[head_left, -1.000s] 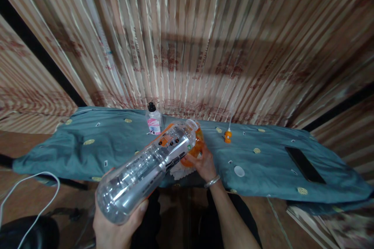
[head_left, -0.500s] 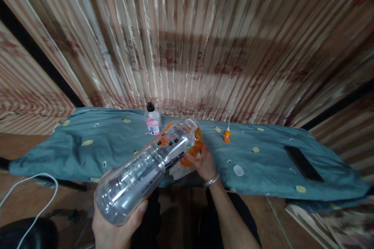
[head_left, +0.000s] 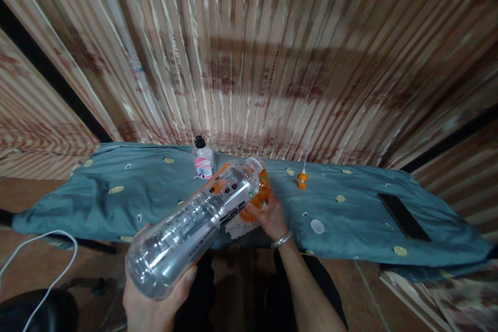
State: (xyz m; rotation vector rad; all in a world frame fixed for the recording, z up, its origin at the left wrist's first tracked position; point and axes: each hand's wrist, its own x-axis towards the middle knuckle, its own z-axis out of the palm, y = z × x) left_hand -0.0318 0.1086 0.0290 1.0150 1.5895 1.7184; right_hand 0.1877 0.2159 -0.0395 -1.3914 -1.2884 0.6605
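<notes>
So the person's left hand (head_left: 153, 303) has its fingers (head_left: 189, 275) curled round the base of a big clear plastic bottle (head_left: 194, 223), gripping it from underneath. The bottle is tipped way over, almost lying flat in the air. Its base is close to the camera and its neck points away toward the tabletop. Its mouth sits right at the top of an orange container (head_left: 261, 194), touching it or near enough, hard to call from this angle. Can't tell if there's any liquid in the bottle either.

The right hand (head_left: 270, 215) has its fingers closed on that orange container from the near side, holding it at the front edge of the tabletop. There's a silver bracelet (head_left: 282, 240) on that wrist. A white lacy cloth (head_left: 235, 228) lies under the container.

The whole tabletop is draped in a teal cloth (head_left: 136, 192) with little yellow spots. At the back, just beyond the big bottle, a small bottle (head_left: 203, 158) with a pink label and black cap stands upright. Off to the right of the hands are a little orange plug thing (head_left: 301, 180) on a white cord and a white round cap (head_left: 317, 226) lying flat. A black phone (head_left: 402, 216) sits well apart near the right end. A white cable (head_left: 39, 243) loops past the lower left, and a striped curtain (head_left: 249, 52) fills the background.
</notes>
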